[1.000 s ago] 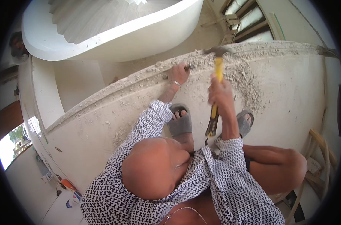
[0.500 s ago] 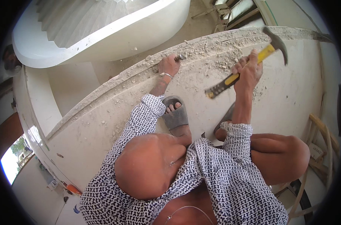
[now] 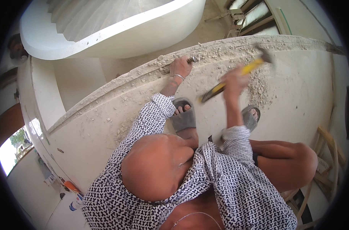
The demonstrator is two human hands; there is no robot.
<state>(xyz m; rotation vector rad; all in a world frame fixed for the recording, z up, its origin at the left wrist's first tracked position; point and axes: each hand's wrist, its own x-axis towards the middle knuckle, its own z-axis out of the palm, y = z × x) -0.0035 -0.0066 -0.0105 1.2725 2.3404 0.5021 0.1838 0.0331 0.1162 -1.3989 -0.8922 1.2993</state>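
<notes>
My left hand (image 3: 181, 67) is closed round a metal chisel (image 3: 192, 59), whose struck end sticks out of the fist to the right. Most of the tool is hidden by my fingers. The fist rests at the raised, chipped edge strip (image 3: 143, 75) of the floor. My right hand (image 3: 235, 80), smeared by motion, grips the black and yellow handle of a claw hammer (image 3: 252, 66). The hammer's head is in the air, up and right of the chisel and apart from it.
Broken rubble (image 3: 260, 90) lies along the strip and in a pile to its right. Beyond the edge stands a curved white stair wall (image 3: 143, 36). Wooden pieces (image 3: 328, 143) lean at the right. An orange-handled tool (image 3: 71, 186) lies at the lower left.
The hammer and my right hand have swung left and down toward the chisel. My left hand keeps its grip on the chisel. The whole view has shifted slightly.
</notes>
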